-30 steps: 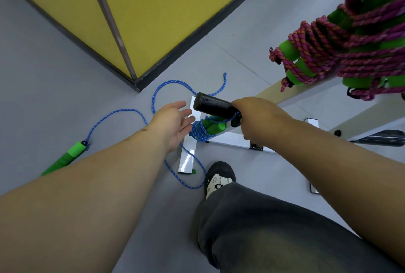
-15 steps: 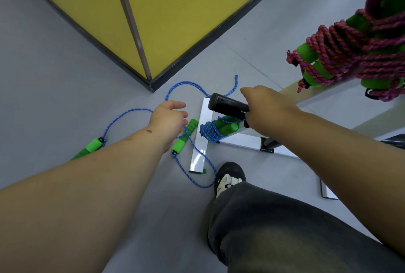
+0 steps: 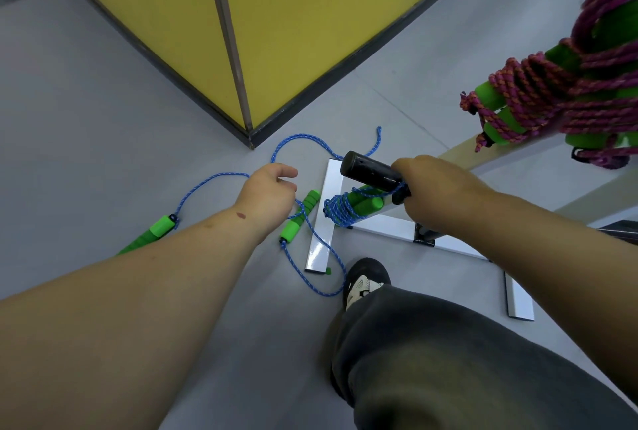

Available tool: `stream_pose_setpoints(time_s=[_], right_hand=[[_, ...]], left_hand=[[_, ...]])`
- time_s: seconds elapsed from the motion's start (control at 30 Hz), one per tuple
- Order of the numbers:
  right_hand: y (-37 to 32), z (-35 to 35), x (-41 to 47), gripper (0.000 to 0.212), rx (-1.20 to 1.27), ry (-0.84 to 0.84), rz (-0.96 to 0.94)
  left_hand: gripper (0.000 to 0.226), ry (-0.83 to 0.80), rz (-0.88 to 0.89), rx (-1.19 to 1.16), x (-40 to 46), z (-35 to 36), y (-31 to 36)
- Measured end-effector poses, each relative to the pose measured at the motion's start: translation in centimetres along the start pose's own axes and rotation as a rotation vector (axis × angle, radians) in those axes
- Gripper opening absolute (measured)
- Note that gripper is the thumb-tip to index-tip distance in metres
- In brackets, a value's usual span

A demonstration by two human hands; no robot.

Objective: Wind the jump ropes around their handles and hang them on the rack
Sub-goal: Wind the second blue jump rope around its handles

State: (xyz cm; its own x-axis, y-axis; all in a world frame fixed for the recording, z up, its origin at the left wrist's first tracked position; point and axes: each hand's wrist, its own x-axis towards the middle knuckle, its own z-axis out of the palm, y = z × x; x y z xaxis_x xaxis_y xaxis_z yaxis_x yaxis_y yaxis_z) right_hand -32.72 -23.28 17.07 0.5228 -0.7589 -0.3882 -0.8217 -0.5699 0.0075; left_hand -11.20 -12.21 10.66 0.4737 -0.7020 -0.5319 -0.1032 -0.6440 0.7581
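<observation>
Risk, as I judge it: the loose blue braided jump rope point(image 3: 312, 250) runs in loops across the grey floor point(image 3: 103, 119), over the white metal foot of the rack point(image 3: 322, 222) and close to my black-and-white shoe point(image 3: 366, 277); pulling now could snag it on the foot or under the shoe and jerk the cord out of my fingers. Second risk: the wound blue bundle on green foam handles point(image 3: 348, 207) hangs by a single strand from the black cylindrical peg point(image 3: 371, 172), so a slip there drops it. My left hand point(image 3: 267, 194) reaches forward and down, grip curled, seemingly pinching the loose cord near one green foam handle point(image 3: 298, 217); contact is partly hidden. The other loose green handle point(image 3: 157, 229) lies further left. My right hand point(image 3: 431, 191) is clamped round the peg's base. Wound magenta ropes point(image 3: 538, 101) already hang on the rack at right.
</observation>
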Motion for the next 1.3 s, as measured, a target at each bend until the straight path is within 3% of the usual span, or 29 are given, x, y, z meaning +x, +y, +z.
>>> stream_pose_setpoints(time_s=[0.4, 0.57, 0.97, 1.1, 1.3], right_hand=[[-8.5, -2.1, 0.1, 0.051, -0.057, -0.279, -0.19], [-12.7, -1.1, 1.9, 0.045, -0.031, -0.372, -0.163], [-18.7, 12.7, 8.0, 0.055, 0.172, -0.562, -0.059], [-19.5, 17.0, 11.0, 0.045, 0.118, -0.555, -0.077], [-20.3, 20.8, 14.3, 0.051, 0.05, -0.603, -0.129]], left_hand=[[0.066, 0.044, 0.094, 0.314, -3.6, -6.2, -3.8], [0.072, 0.057, 0.061, 0.384, -4.2, -9.4, -7.4], [0.078, -0.004, -0.148, 0.654, 1.5, -14.9, -19.0], [0.081, -0.067, -0.158, 0.761, 5.8, -15.6, -22.7], [0.07, -0.131, -0.21, 0.886, 10.3, -15.5, -25.9]])
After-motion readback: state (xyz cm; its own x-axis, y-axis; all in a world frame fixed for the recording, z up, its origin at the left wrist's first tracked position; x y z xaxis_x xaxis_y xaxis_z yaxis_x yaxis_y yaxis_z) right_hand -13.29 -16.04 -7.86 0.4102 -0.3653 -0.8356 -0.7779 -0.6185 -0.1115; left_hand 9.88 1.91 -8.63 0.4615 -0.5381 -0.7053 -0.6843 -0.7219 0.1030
